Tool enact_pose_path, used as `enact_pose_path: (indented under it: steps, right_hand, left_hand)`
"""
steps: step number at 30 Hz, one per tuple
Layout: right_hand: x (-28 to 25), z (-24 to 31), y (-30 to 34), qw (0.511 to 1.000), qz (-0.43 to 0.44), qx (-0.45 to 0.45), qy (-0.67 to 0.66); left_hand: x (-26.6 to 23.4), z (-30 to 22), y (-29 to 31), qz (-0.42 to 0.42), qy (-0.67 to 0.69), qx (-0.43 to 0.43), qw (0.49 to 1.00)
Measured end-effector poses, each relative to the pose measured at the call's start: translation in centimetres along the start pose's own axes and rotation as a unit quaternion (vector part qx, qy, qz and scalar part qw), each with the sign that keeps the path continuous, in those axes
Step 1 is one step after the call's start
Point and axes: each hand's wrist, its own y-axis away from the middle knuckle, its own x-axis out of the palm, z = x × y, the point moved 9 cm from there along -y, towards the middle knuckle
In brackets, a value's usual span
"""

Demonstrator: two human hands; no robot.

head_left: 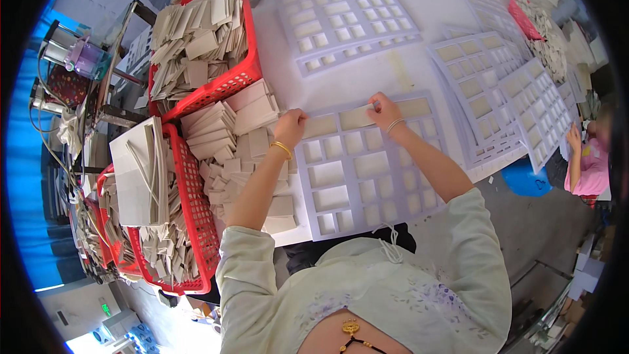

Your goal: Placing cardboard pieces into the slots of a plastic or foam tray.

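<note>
Head view: your left hand [290, 126] curled, any grip unclear; your right hand [383, 111] bent at the beige card [355, 117] just left of it, hold uncertain; grid panel [394, 164] below both; best press evenly, edges square.

The grid panel [393, 160] looks matt card, the baskets [249, 29] smooth plastic, the bracelets [281, 150] shiny metal.

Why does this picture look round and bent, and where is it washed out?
Head view: a fisheye lens bends straight edges inside a black curved border; head view: the lower-left floor is blown out white, while the left hand, right hand and white grid board look reasonably clear.
</note>
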Motion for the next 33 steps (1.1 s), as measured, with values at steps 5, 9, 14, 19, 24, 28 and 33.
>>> enact_pose_path:
  steps: [5, 9, 14, 19, 24, 28, 33]
  right_hand:
    - [0.0, -0.2, 0.2, 1.0, 0.008, -0.019, 0.006]
    - [0.2, 0.5, 0.9, 0.998, 0.001, -0.052, 0.035]
    - [0.3, 3.8, 1.7, 0.984, 0.013, -0.125, 0.125]
    - [3.9, 6.6, 3.1, 0.902, 0.099, -0.286, 0.309]
    - [5.4, 7.5, 4.6, 0.889, 0.118, -0.218, 0.384]
    - [4.9, 5.9, 4.6, 0.876, 0.138, -0.208, 0.412]
    - [5.3, 5.7, 4.7, 0.864, 0.165, -0.22, 0.423]
  left_hand:
    - [0.0, -1.1, 0.3, 0.01, -0.009, 0.003, 1.0]
    - [-0.3, -2.7, 1.4, -0.017, -0.01, -0.025, 0.999]
    - [-0.3, -5.5, 3.3, 0.022, -0.097, 0.049, 0.994]
    - [2.1, -7.4, 4.1, 0.034, -0.163, 0.168, 0.972]
    - [1.8, -7.2, 6.0, 0.087, -0.175, 0.085, 0.977]
    - [-2.4, -10.7, 12.1, -0.116, -0.103, 0.169, 0.973]
    - [-16.0, -11.3, 22.7, -0.247, 0.009, 0.128, 0.96]
